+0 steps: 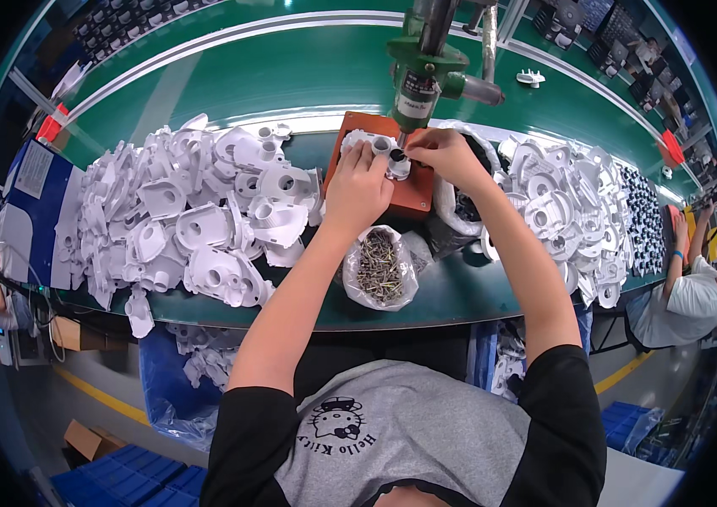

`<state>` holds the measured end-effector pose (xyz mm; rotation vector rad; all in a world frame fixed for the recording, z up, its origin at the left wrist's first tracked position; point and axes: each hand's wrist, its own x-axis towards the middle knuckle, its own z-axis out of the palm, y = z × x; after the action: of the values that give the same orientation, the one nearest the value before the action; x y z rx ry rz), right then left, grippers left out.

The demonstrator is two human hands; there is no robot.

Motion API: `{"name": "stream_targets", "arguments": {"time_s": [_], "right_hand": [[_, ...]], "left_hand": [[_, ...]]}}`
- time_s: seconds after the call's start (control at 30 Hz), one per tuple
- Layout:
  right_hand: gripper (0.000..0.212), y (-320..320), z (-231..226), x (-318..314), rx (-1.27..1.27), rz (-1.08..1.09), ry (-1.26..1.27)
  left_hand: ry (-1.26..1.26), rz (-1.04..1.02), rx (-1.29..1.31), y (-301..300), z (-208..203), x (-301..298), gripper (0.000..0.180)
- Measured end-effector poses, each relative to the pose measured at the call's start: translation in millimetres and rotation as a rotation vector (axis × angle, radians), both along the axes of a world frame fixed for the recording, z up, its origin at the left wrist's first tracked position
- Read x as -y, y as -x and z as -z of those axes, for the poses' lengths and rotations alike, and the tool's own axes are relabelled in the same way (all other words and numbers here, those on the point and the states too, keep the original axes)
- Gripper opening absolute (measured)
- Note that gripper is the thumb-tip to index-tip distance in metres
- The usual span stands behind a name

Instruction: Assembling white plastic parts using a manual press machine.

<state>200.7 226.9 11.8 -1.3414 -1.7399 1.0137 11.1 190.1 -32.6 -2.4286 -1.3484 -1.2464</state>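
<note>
A white plastic housing [397, 168] with round openings sits on an orange fixture block [413, 196]. My left hand [360, 188] holds the housing from its left side, fingers bent over its top. At its right side, my right hand [447, 157] has thumb and fingertips pinched together; whatever small thing they hold is hidden. The tip of a green power screwdriver [417, 97] points down between both hands, close to the housing. Nearer to me, an open plastic bag of screws [380, 269] stands on the green bench.
Piles of white plastic parts lie left [198, 215] and right [557, 207]. A white-rimmed bag [460, 225] with dark pieces stands right of the fixture. Rows of small black parts [643, 221] lie farther right, near another person [686, 296]. Blue bins [164, 380] sit below the bench edge.
</note>
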Motion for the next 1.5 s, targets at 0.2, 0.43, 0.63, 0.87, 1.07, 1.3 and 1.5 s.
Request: {"name": "stream_targets", "arguments": {"time_s": [0.2, 0.43, 0.63, 0.87, 1.07, 1.3, 1.5], "right_hand": [[0.019, 4, -2, -3, -0.018, 0.000, 0.067], [0.015, 8, -14, -4, 0.016, -0.033, 0.038], [0.023, 15, -21, -11, 0.003, -0.057, 0.163], [0.009, -23, -8, -36, -0.132, -0.153, 0.177], [0.040, -62, -65, -103, -0.683, 0.344, 0.035], [0.045, -68, -195, -170, -0.905, 0.207, -0.227], [0.026, -66, -267, -134, -0.747, -0.134, -0.141]], "left_hand": [[0.003, 0.003, 0.008, 0, -1, 0, 0.024], [-0.010, -0.003, 0.000, -1, 0, 0, 0.022], [-0.015, 0.002, 0.009, 0, -2, 0, 0.021], [-0.007, 0.020, 0.029, 0, -2, 1, 0.024], [0.004, 0.004, 0.012, 0, 1, 1, 0.032], [-0.023, 0.003, 0.001, 1, 0, 1, 0.026], [0.058, 0.009, 0.006, 1, -1, 2, 0.021]]}}
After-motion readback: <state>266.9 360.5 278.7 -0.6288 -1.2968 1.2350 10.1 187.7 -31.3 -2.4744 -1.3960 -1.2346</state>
